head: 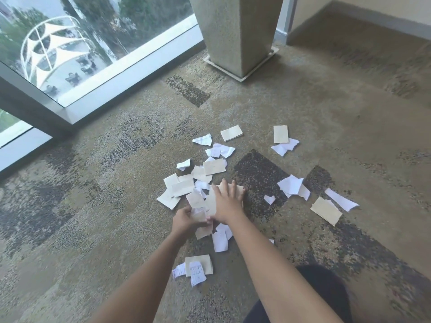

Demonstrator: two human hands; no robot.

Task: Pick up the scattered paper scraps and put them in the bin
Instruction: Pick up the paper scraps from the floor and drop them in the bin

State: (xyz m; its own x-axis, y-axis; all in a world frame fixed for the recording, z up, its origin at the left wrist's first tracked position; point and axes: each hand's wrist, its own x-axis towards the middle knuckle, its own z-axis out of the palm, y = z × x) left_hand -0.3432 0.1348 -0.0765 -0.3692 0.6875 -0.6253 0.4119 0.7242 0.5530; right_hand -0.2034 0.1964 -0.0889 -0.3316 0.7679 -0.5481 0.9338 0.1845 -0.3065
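Paper scraps [213, 167] scattered on carpet [349, 136], centre of frame. Left hand [186, 219] clutching small wad of scraps; right hand [227, 200] flat, fingers spread, pressing tan piece. Best: sweep outliers at right inward, stack, then lift together. Bin not in view.

The paper scraps [214, 166] are matt, some white, some beige. The carpet [326, 127] looks rough and mottled. The window glass [70, 43] is glossy.
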